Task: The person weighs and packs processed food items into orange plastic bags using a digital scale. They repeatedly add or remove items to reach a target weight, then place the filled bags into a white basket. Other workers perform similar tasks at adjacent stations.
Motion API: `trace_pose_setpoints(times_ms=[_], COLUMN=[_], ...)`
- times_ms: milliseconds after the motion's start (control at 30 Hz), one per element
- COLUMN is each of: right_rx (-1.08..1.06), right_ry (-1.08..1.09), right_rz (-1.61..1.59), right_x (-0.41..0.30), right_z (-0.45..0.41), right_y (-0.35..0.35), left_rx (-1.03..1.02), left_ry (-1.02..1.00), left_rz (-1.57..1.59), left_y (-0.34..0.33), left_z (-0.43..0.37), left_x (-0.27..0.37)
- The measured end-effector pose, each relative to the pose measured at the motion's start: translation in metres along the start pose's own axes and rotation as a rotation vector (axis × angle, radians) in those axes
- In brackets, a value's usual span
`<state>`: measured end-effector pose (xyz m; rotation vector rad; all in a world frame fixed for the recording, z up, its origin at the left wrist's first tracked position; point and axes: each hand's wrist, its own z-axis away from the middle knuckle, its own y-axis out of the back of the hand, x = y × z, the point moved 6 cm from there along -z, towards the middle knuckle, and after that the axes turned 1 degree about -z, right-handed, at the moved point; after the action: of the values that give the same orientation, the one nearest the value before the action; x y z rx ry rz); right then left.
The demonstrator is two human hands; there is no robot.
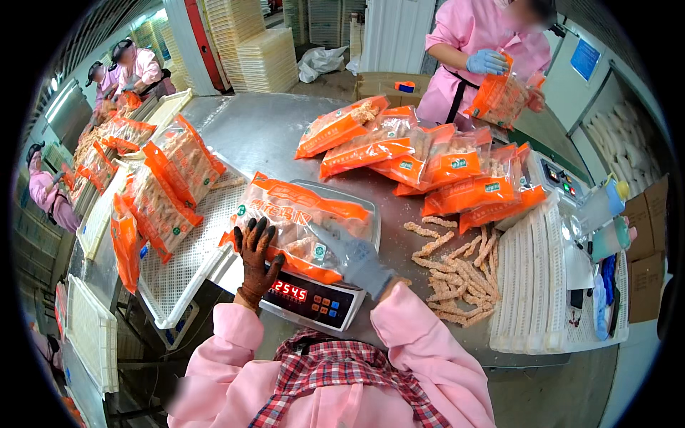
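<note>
A clear and orange plastic bag of crumb-coated sticks (299,214) lies on a digital scale (316,299) whose red display is lit. My left hand (258,262), in a dark, stained glove, rests with fingers spread on the bag's lower left edge. On the bag's right part lies my right hand (358,257) in a grey-blue glove; its fingertips are blurred, and whether they grip the film is unclear. Loose coated sticks (460,278) lie in a pile on the metal table to the right. Several filled bags (455,166) overlap beyond the scale.
Filled bags (160,208) stand on a white perforated tray (176,289) at left. Stacked white trays (530,283) and bottles (610,232) are at right. Across the metal table (251,123), a co-worker in pink (481,32) holds a bag; others work at far left.
</note>
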<state>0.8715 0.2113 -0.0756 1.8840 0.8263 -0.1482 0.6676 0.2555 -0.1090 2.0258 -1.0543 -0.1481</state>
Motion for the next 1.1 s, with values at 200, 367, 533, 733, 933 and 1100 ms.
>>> trace_pose_setpoints(times_ms=[200, 367, 533, 733, 933, 1100], right_rx=[-0.260, 0.290, 0.417, 0.216, -0.220, -0.220], right_ry=[-0.197, -0.364, -0.830, -0.576, -0.221, -0.193], right_rz=[0.009, -1.126, -0.392, -0.319, 0.098, 0.252], right_x=[0.003, 0.037, 0.106, 0.101, 0.020, 0.009], right_z=[0.006, 0.073, 0.185, 0.123, 0.016, 0.018], right_y=[-0.013, 0.028, 0.098, 0.057, 0.000, 0.004], left_rx=[-0.033, 0.154, 0.615, 0.678, -0.237, -0.074], left_ry=[0.013, -0.019, 0.506, 0.674, -0.426, -0.349], left_rz=[0.020, 0.116, 0.136, 1.001, 0.119, 0.105], left_y=[0.005, 0.037, 0.113, 0.051, -0.031, -0.039], left_z=[0.008, 0.040, 0.092, 0.078, 0.005, 0.009], left_x=[-0.002, -0.043, -0.122, -0.136, 0.091, 0.093])
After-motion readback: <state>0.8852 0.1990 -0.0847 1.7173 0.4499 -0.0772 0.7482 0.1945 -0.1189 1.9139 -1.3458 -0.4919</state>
